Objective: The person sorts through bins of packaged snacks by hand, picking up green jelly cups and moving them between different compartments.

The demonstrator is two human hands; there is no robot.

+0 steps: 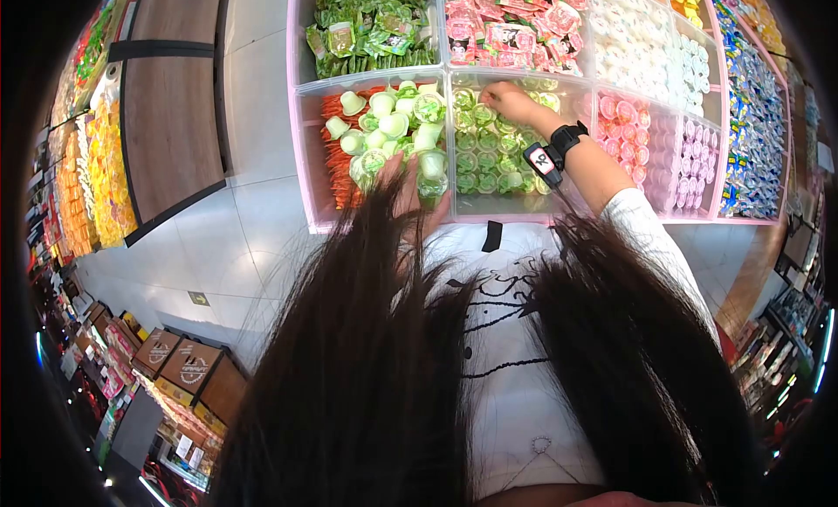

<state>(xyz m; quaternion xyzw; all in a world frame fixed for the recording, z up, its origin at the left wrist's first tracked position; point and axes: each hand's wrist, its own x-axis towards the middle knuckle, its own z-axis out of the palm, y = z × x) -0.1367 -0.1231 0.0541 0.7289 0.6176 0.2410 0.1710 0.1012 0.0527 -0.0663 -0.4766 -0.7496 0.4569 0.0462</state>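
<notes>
Green-lidded jelly cups stand in rows in a clear compartment in front of me. My right hand, with a black strap and a small device on its wrist, reaches to their far side. Its fingers are bent together on a jelly cup there. In the compartment to the left, a loose heap of pale green jelly cups lies on red packets. My left hand is at the near side of that heap, fingers stretched out and apart beside the cups. Dark hair hides part of it.
Behind are bins of green packets and pink packets. To the right are pink cups, purple cups and blue wrapped sweets. Clear dividers separate the compartments. A brown-topped display stands at the left across the tiled floor.
</notes>
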